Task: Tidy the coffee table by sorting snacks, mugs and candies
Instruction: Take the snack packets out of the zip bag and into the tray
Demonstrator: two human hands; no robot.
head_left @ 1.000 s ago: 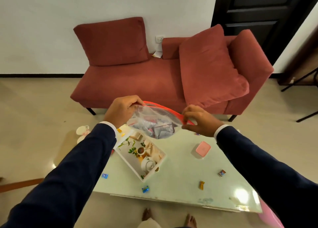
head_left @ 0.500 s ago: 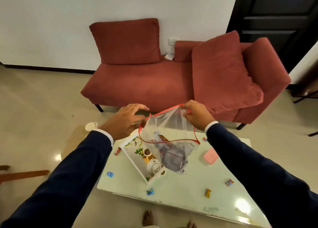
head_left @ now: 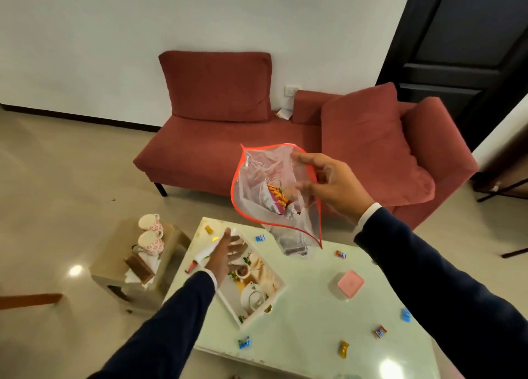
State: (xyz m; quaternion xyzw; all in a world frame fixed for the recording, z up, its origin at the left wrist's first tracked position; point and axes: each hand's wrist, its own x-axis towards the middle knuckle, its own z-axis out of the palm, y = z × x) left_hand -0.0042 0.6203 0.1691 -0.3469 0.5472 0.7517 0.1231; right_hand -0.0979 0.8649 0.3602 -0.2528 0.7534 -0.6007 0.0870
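Seen from above, looking down at a pale table in front of a red sofa. Right hand raised above the table, fingers and thumb pinching the far rim of a clear zip bag with a red seal, its mouth gaping wide. Inside the bag, crumpled snack packets, one orange and pink. Left hand lower down, fingers spread and holding nothing, hovering over the near-left part of the table above a white tray printed with teapot and leaf pictures. Scattered across the table: wrapped candies in blue, gold and red, well apart from one another, and a small pink box to the right. Beside the table on the left, a low stool carrying two floral mugs. Both arms in dark sleeves.
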